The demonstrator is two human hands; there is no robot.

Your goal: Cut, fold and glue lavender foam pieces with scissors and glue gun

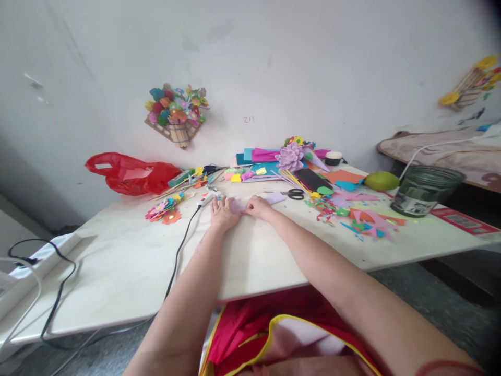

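Observation:
My left hand (pixel 224 213) lies on the tabletop with its fingers stretched out, pressing on the edge of a thin lilac piece (pixel 237 207) of craft foam or paper. My right hand (pixel 258 208) has its fingers closed in a pinch at the right end of that piece. Just left of my left hand rests a white hot glue gun (pixel 209 198) with a black cord. A second lilac strip (pixel 275 197) lies beyond my right hand, next to black-handled scissors (pixel 295 194).
Foam flowers (pixel 164 209) and a red plastic bag (pixel 133 175) lie at the left. Coloured scraps (pixel 368 222), a dark phone (pixel 313 180), a green fruit (pixel 381 181) and a green glass jar (pixel 425 190) are at the right. A power strip (pixel 47 256) sits at the left edge.

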